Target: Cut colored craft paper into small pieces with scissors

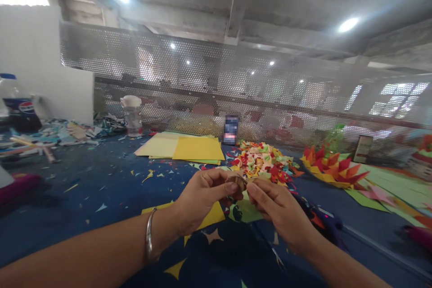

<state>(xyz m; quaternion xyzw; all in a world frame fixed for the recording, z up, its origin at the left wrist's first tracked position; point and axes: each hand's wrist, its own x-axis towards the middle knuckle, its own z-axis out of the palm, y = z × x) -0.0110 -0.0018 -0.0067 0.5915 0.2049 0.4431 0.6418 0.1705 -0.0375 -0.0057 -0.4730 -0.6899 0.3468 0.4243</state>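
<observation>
My left hand [205, 195] and my right hand [278, 211] meet over the blue table, fingertips pinched close together. Between them is a small, thin, dark piece [242, 180], too blurred to name. A silver bangle [149, 234] circles my left wrist. Under the hands lie a cut green paper [251, 211] and a yellow paper [212, 217], partly hidden by them. Star-shaped paper scraps [212, 236] are scattered nearer to me. Just beyond my fingers is a heap of small folded papers [263, 159] in red, yellow, pale green and pink.
Stacked yellow sheets [199, 147] lie behind, beside an upright phone [231, 128]. An orange-red paper flower [334, 168] and a dark tool with a red light [326, 217] are at right. A cup [131, 114] and cola bottle [20, 108] stand left, before a perforated screen [189, 72].
</observation>
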